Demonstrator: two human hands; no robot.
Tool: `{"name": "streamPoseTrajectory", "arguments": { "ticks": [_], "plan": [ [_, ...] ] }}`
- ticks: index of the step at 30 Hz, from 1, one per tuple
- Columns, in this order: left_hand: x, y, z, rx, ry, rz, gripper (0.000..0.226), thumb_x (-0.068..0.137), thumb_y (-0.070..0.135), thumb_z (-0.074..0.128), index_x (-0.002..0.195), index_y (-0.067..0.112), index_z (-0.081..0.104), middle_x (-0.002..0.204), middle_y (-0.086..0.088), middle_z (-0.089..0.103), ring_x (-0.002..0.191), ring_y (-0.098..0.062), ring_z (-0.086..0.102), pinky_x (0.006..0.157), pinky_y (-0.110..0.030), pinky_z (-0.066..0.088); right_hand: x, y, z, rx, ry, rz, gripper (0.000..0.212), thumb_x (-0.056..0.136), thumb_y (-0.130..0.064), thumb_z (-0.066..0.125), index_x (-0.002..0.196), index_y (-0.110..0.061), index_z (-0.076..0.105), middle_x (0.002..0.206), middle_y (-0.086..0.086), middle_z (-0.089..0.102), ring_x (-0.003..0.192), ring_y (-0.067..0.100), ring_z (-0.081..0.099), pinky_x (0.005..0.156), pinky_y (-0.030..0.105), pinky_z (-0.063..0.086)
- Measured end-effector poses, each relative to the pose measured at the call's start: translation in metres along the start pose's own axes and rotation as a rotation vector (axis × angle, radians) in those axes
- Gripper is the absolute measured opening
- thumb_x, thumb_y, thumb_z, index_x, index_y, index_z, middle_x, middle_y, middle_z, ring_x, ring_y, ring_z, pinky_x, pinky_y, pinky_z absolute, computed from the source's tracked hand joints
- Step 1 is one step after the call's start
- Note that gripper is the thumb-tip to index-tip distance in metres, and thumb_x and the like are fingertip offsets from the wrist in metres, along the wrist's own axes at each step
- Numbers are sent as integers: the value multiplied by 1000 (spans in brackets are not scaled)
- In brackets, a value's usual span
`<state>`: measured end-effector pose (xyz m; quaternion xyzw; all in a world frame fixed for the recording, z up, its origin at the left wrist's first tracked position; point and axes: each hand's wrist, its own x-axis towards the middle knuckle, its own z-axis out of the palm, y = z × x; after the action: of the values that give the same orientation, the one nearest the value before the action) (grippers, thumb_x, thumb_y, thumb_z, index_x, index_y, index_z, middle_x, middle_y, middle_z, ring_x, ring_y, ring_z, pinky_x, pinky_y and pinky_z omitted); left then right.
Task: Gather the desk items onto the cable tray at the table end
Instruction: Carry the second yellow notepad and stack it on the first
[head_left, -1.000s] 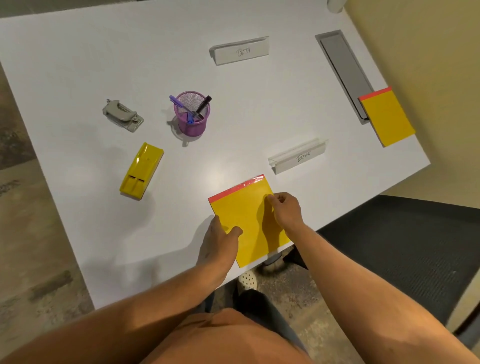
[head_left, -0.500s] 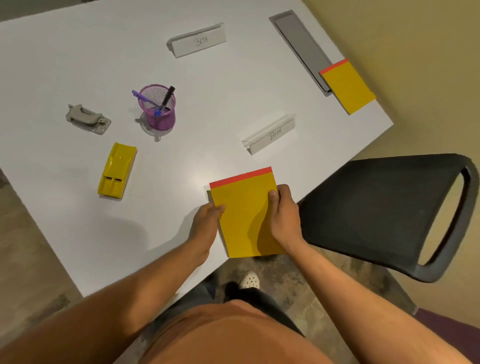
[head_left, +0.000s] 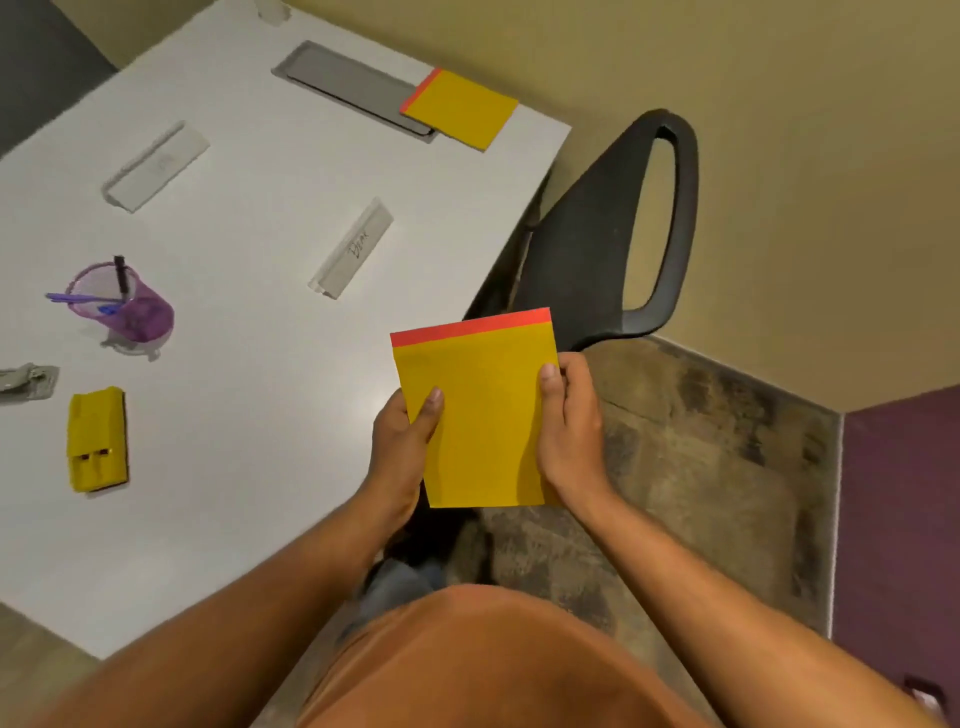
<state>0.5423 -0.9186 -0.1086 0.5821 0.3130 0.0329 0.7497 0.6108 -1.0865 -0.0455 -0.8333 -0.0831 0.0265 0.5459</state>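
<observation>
Notepad (head_left: 483, 415) held off table (head_left: 249, 156) edge, over floor; left hand (head_left: 400, 447) on its left side, right hand (head_left: 569, 431) on its right. Second notepad (head_left: 460, 109) at far table end, overlapping near end of cable tray (head_left: 348, 85). Two name plates: one (head_left: 353, 249) mid-table, other (head_left: 156, 166) farther left. Pen cup (head_left: 124, 306) left of centre, pens in it. Stapler (head_left: 97, 439) nearer, below cup; hole punch (head_left: 26, 382) at left frame edge. Chair (head_left: 613, 228) right of table.

2 yellow notepads are seen, one (head_left: 480, 415) held over the table's edge and one (head_left: 462, 110) lying at the table's end, along with 2 name plates (head_left: 156, 166) (head_left: 353, 249). 1 pen cup (head_left: 124, 306), 1 yellow stapler (head_left: 97, 439), 1 grey hole punch (head_left: 26, 382), 1 cable tray (head_left: 343, 83) and 1 chair (head_left: 613, 234) are counted.
</observation>
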Motion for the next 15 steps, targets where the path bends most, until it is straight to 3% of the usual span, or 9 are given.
{"name": "streamPoseTrajectory", "arguments": {
  "ticks": [5, 10, 15],
  "plan": [
    [-53, -14, 87, 115, -99, 130, 35, 101, 50, 63, 132, 34, 64, 126, 8, 77, 113, -14, 75, 88, -32, 63, -38, 32, -100, 103, 154, 59, 21, 114, -20, 41, 95, -17, 51, 75, -9, 51, 65, 0, 48, 58, 19, 37],
    [-95, -26, 175, 210, -245, 206, 32, 106, 35, 62, 136, 27, 62, 133, 4, 74, 122, -18, 71, 103, -48, 57, -67, 68, -194, 120, 344, 145, 26, 114, -19, 42, 95, -3, 51, 75, 19, 49, 64, 11, 39, 60, 37, 32],
    [-114, -24, 250, 293, -369, 233, 29, 103, 29, 68, 132, 25, 64, 127, 6, 76, 118, -16, 73, 103, -49, 57, -75, 105, -267, 160, 477, 195, 29, 114, -21, 41, 93, -2, 49, 77, 20, 44, 67, 13, 37, 63, 36, 30]
  ]
}}
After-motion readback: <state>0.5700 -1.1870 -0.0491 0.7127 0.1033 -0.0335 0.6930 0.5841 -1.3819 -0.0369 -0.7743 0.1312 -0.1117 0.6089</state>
